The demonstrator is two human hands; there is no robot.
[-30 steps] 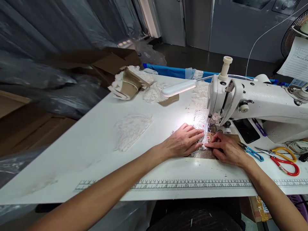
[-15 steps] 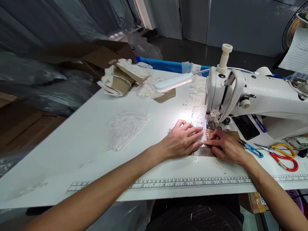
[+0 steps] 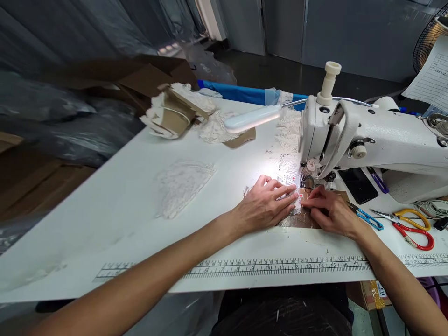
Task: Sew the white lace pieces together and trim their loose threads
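Observation:
White lace fabric (image 3: 290,169) lies beneath the needle area of a white sewing machine (image 3: 388,135) and trails away behind it. My left hand (image 3: 268,203) rests flat on the near part of this lace, fingers stretched toward the presser foot. At the lace's near right edge, my right hand (image 3: 327,210) has its fingers drawn together in a pinch; its fingertips partly hide what they grip. Under both hands is a brown, shiny covering (image 3: 301,220) on the table. A lamp (image 3: 252,119) lights the spot.
Right of my hands lie blue thread snips (image 3: 369,218), scissors (image 3: 413,224) with red and yellow handles, and a phone (image 3: 359,185). A lace piece (image 3: 184,186) lies on the left of the table (image 3: 115,224). More lace with brown card (image 3: 178,112) is piled at the back.
My right hand has shifted slightly right, away from my left fingertips, showing more of the lace edge between them. My left hand stays almost in place on the lace.

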